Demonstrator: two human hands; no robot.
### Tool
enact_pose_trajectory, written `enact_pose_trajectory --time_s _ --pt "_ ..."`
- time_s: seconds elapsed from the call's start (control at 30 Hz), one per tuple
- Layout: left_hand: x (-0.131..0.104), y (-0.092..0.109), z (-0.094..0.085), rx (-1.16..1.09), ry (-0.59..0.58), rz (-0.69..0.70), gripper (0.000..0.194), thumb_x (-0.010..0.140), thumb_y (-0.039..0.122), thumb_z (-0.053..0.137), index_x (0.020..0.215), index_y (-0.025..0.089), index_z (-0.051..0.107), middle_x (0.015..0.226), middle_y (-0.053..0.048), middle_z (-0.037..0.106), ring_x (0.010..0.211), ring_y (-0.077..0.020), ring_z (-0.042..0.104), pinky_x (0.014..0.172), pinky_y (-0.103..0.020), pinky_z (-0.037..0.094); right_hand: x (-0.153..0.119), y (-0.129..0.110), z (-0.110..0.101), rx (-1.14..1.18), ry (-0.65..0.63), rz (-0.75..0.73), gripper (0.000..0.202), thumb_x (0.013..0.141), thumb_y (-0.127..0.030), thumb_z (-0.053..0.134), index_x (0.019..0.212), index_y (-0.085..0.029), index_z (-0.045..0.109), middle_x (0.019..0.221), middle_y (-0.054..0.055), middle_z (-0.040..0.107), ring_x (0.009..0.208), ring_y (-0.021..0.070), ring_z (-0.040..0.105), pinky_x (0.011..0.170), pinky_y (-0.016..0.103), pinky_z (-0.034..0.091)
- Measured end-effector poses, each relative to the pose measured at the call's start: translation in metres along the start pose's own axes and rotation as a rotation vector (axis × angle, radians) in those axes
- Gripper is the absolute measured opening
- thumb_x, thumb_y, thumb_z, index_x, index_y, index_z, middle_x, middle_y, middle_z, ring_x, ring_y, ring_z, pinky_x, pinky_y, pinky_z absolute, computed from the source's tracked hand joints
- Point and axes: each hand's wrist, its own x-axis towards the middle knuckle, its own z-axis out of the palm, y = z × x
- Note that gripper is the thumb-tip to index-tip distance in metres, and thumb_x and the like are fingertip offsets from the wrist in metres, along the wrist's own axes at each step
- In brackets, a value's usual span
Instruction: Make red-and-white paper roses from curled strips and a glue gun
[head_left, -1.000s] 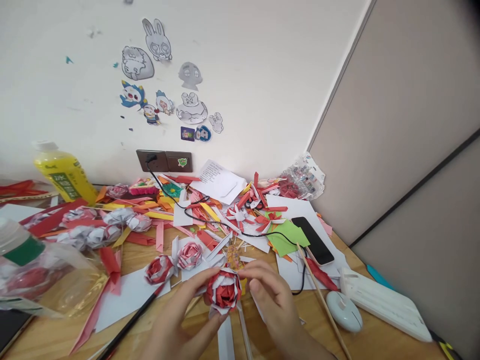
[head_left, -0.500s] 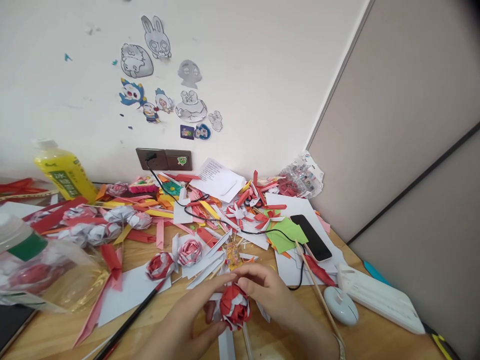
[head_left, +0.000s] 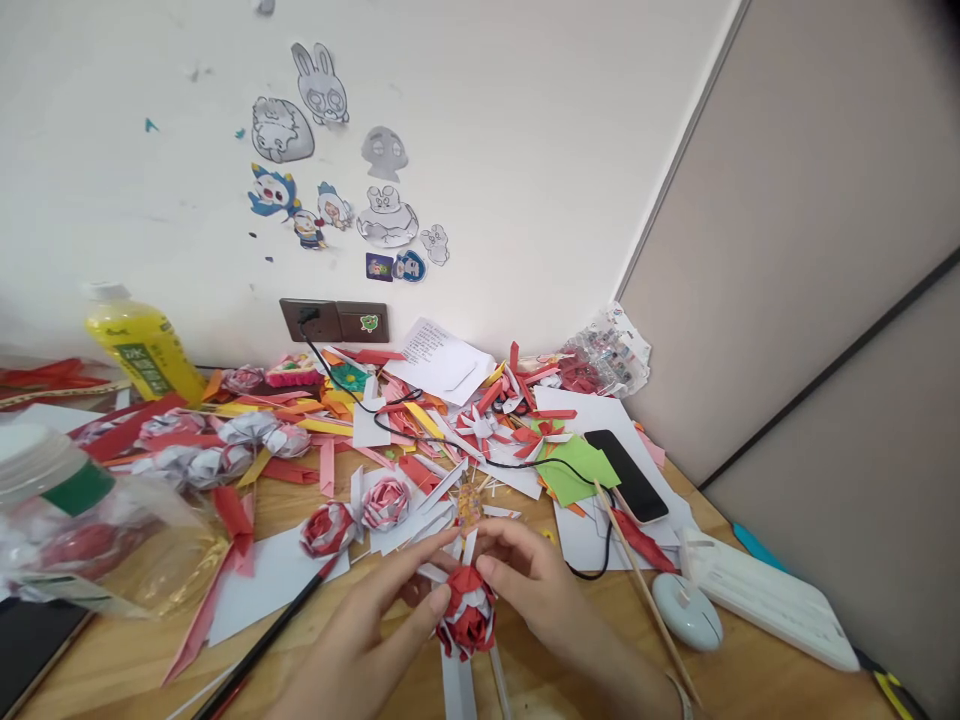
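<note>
A red and white folded-paper flower [head_left: 469, 610] is held between my two hands near the bottom centre. My left hand [head_left: 382, 620] grips it from the left, with the thumb on its left side. On the upper right side, my right hand [head_left: 529, 580] has its thumb and curled fingers against the flower. White paper strips stick out from the flower's top and left. Below it, a white strip [head_left: 458, 685] and a thin pale stick [head_left: 499, 685] extend toward the front edge. Two finished-looking paper flowers [head_left: 328, 528] [head_left: 385, 503] lie to the left.
Paper strips [head_left: 326, 467] cover the back of the desk. A clear plastic jar [head_left: 82, 530] and a yellow bottle [head_left: 146, 345] stand left. At right are a phone [head_left: 626, 475], mouse [head_left: 686, 611], white power strip [head_left: 769, 598] and wooden stick [head_left: 645, 595]. A black pen [head_left: 266, 640] lies front left.
The left thumb has moved up along the flower. The flower is tilted slightly differently, and white strips now show above it. The camera view has shifted slightly.
</note>
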Motion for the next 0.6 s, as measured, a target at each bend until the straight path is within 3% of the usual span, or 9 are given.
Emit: enact_pose_trajectory --time_s 0.1,0.27,0.43,0.6 --pt "0.000 0.002 0.007 0.113 0.140 0.182 0.027 0.082 0.028 0.058 0.106 0.027 0.068 0.100 -0.003 0.075 0.085 -0.0178 0.070 0.077 -0.027 0.056 -0.003 0.002 0.007 -0.153 0.037 -0.063 0.022 0.078 -0.023 0.062 0.099 -0.018 0.066 0.085 0.004 0.067 0.074 0.0172 0.061 0.069 0.029 0.049" --pt "-0.001 -0.005 0.015 0.214 0.254 0.365 0.026 0.081 0.016 0.060 0.104 0.028 0.067 0.092 -0.001 0.075 0.084 -0.0134 0.070 0.074 -0.020 0.054 -0.003 0.007 0.012 -0.311 0.083 -0.225 0.019 0.076 -0.015 0.061 0.093 -0.018 0.067 0.085 0.004 0.068 0.077 0.0167 0.061 0.072 0.028 0.048" --pt "-0.003 -0.004 0.011 0.269 0.224 0.384 0.019 0.083 0.014 0.058 0.094 0.028 0.064 0.083 0.004 0.072 0.077 -0.0116 0.067 0.069 -0.019 0.051 -0.001 0.005 0.008 -0.336 0.101 -0.351 0.008 0.075 -0.014 0.068 0.080 -0.019 0.066 0.085 0.003 0.069 0.084 0.0173 0.062 0.077 0.027 0.045" --pt "-0.002 0.003 0.002 0.240 0.070 0.275 0.012 0.084 0.020 0.054 0.079 0.023 0.064 0.074 0.001 0.066 0.071 -0.0141 0.063 0.065 -0.023 0.049 -0.004 0.003 0.005 -0.234 0.059 -0.230 0.009 0.072 -0.022 0.073 0.071 -0.019 0.065 0.075 0.001 0.067 0.073 0.0159 0.061 0.070 0.026 0.045"
